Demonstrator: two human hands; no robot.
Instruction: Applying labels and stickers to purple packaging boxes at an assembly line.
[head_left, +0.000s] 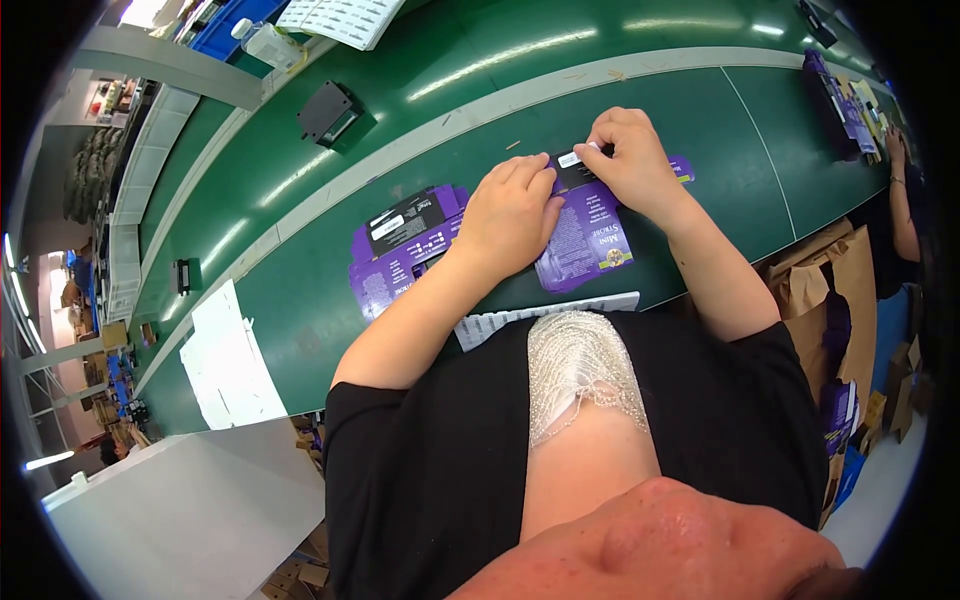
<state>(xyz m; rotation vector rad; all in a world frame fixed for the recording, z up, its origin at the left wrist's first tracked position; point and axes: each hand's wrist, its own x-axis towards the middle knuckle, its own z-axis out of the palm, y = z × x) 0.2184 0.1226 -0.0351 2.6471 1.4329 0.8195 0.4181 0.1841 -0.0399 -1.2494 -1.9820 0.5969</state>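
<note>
One flat purple box (585,245) lay on a green table (715,150), a second box (405,240) left of it. The left hand (508,212), fingers loosely bent, rested at the first box's left edge; the right hand (630,165) brought thumb and forefinger close together by its one white label (569,160). Whether either gripped anything was unclear.

- Green desk (710,130)
- Grey strip (700,58) along the desk's far edge
- Glare streaks (500,62) on the green surface (430,55) beyond
- White panel (200,500) by the desk's near left corner
- Lit tubes (50,460) far left
</note>
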